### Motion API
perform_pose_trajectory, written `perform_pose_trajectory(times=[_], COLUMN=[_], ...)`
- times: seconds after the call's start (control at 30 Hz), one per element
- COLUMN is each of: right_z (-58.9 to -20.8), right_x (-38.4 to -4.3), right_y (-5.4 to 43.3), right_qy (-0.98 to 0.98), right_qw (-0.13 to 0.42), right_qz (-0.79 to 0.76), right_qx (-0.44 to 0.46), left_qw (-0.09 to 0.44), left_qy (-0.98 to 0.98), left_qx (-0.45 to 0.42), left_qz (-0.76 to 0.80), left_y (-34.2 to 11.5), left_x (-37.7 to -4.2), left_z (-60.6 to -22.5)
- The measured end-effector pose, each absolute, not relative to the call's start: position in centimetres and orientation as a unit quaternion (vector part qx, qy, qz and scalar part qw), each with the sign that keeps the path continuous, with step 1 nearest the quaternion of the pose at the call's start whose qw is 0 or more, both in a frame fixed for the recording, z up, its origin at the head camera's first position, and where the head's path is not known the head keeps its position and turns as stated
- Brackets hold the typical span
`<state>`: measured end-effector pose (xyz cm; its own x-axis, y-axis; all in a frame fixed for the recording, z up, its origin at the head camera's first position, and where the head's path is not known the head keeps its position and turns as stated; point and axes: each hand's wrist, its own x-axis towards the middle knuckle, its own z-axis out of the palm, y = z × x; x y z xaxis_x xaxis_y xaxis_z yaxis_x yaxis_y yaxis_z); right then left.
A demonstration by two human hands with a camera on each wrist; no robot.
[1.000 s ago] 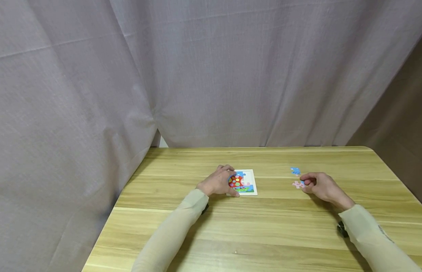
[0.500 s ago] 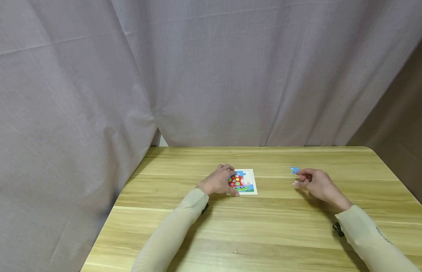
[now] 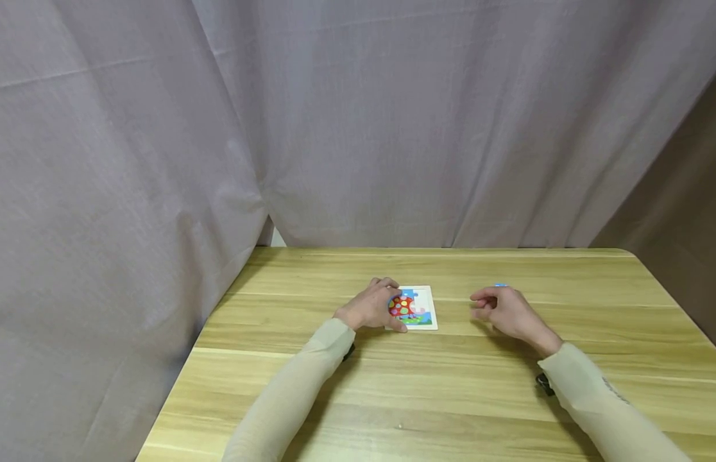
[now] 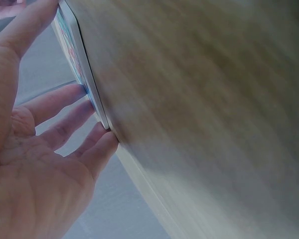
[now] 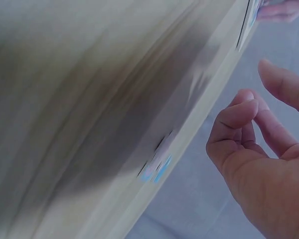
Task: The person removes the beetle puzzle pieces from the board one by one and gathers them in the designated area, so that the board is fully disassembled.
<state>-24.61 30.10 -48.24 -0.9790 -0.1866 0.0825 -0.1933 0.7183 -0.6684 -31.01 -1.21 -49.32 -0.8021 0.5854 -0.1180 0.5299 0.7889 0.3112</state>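
My left hand (image 3: 371,307) holds a small square jigsaw board (image 3: 432,312), thumb at the near edge and fingers round the far side. Its white frame contains a red, spotted picture with blue and green; a pale, unfilled area shows at the right. To the right, my right hand (image 3: 511,313) hovers over the table, fingers loosely bent, thumb apart, no piece visible between them. Beneath that hand, loose pink-and-blue puzzle pieces (image 5: 158,160) lie on the wood in the right wrist view, blurred. From the head view only a blue bit (image 3: 500,285) shows past the knuckles.
The wood-grain table (image 3: 358,385) has a rounded far right corner. Grey curtains (image 3: 358,128) hang behind its far edge and along the left side. A small pale speck (image 3: 400,426) lies near the front.
My right hand, which was touching the loose pieces, has moved left toward the board and now covers most of them from the head camera. The left hand and board stay put.
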Motion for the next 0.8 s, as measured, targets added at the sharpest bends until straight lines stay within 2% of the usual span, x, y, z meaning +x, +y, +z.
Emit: perform_pose_trajectory(times=[0.23,0.57,0.8], right_z=[-48.5,-49.0,-49.0], right_x=[-25.0,-25.9,-26.1], right_y=[27.1,23.8,22.7], right_qy=[-0.919,-0.917,-0.917], right_qw=[-0.026,-0.043,-0.081], right_qz=[0.376,0.369,0.359], right_qx=[0.115,0.145,0.153], left_qw=[0.108,0.111,0.118], left_qy=[0.941,0.941,0.942], left_qx=[0.294,0.291,0.286], left_qz=[0.128,0.131,0.131], left_y=[-1.2,-1.2,-1.2], left_x=[-31.0,-31.0,-30.9], left_z=[-49.1,-49.0,-49.0])
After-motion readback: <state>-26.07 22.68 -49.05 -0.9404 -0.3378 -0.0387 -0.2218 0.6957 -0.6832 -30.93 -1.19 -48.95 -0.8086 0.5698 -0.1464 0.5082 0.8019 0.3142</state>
